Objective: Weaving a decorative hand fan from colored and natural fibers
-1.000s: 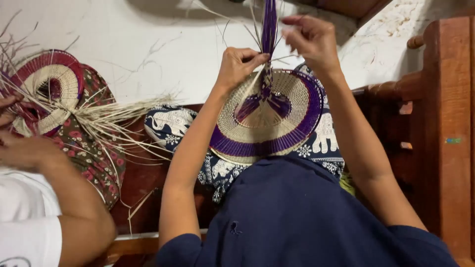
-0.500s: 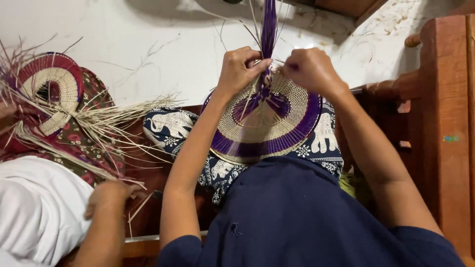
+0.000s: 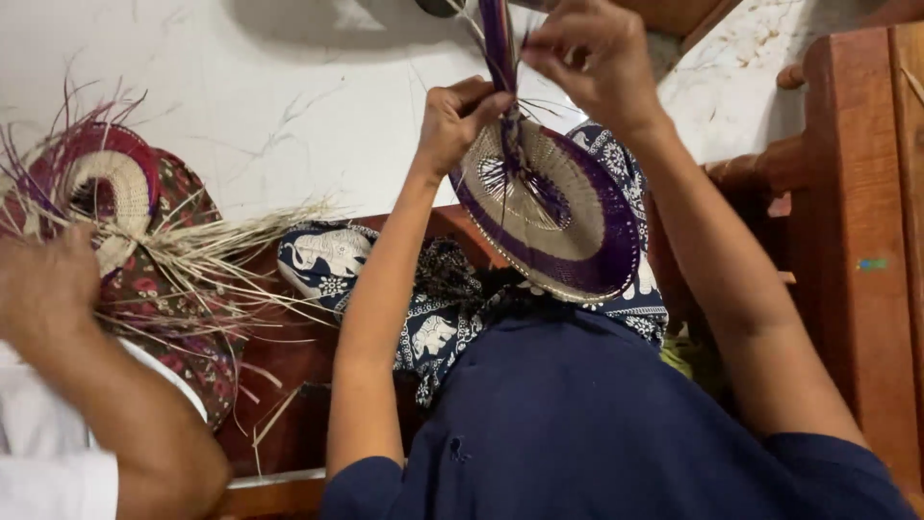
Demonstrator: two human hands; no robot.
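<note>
A round woven fan (image 3: pixel 568 217) of pale straw with a purple band rests tilted on my lap, over a blue patterned cloth (image 3: pixel 433 318). My left hand (image 3: pixel 462 120) pinches the fan's upper edge where the purple strands gather. My right hand (image 3: pixel 592 58) is raised above it, fingers closed on the bundle of purple strands (image 3: pixel 498 39) that runs up out of view.
At the left, another person's hand (image 3: pixel 43 284) works on a red and straw woven fan (image 3: pixel 106 188) with loose straw ends (image 3: pixel 221 241) spreading right. A wooden chair frame (image 3: pixel 857 241) stands at the right. The floor (image 3: pixel 269 96) beyond is pale.
My fan has tilted and swung to the right. My right hand lifted higher along the purple strands. The other person's arm moved up to their fan.
</note>
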